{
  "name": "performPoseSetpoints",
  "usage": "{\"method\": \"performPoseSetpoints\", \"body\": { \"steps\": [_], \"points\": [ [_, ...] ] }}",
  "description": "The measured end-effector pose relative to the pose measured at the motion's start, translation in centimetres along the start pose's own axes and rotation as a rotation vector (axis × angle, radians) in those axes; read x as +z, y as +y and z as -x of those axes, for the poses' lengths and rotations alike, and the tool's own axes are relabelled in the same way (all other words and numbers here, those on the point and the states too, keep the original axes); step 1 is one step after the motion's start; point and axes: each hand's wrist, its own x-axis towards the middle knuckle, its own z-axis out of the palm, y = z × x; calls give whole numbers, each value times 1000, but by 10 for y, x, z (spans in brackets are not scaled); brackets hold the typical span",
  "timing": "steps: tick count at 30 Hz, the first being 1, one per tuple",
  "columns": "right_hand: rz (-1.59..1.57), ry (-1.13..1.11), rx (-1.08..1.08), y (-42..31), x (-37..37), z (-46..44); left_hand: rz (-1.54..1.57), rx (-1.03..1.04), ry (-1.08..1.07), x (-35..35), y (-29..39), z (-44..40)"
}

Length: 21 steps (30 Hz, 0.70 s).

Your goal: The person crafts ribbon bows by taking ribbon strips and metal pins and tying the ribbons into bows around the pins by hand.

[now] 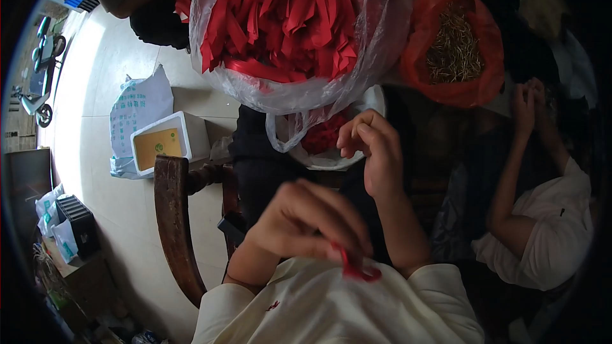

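Note:
My left hand [306, 223] is closed, pinching a red ribbon [360, 269] that hangs in front of my chest, smeared by motion. My right hand [376, 150] is raised beside a white basin [376, 99], its fingers curled in; whether anything small is between them I cannot make out. Folded red pieces [322, 137] lie in that basin, partly behind a bag handle. Beyond my hands stands a clear plastic bag [382, 38] heaped with red ribbon strips [287, 19].
A red plastic bag [417, 44] of thin gold-coloured pieces [456, 44] stands at the right. Another person's hands [529, 102] are near it. To my left are a wooden chair [171, 216], a white foam box [197, 134] and a printed white sack [143, 105] on the tiled floor.

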Motion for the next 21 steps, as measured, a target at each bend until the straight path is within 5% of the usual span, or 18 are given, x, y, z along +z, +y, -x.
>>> {"method": "performPoseSetpoints", "body": {
  "steps": [2,6,13,21],
  "points": [
    [55,-98,12,0,-4,10,92,-16,428,0,-5,8],
    [42,-139,-61,-3,-4,20,-42,53,651,-13,-19,9],
    [526,-90,-439,-25,12,22,-252,1,672,-7,-23,10],
    [781,47,-431,-16,6,7,235,-94,373,-10,-24,18]
  ]
}}
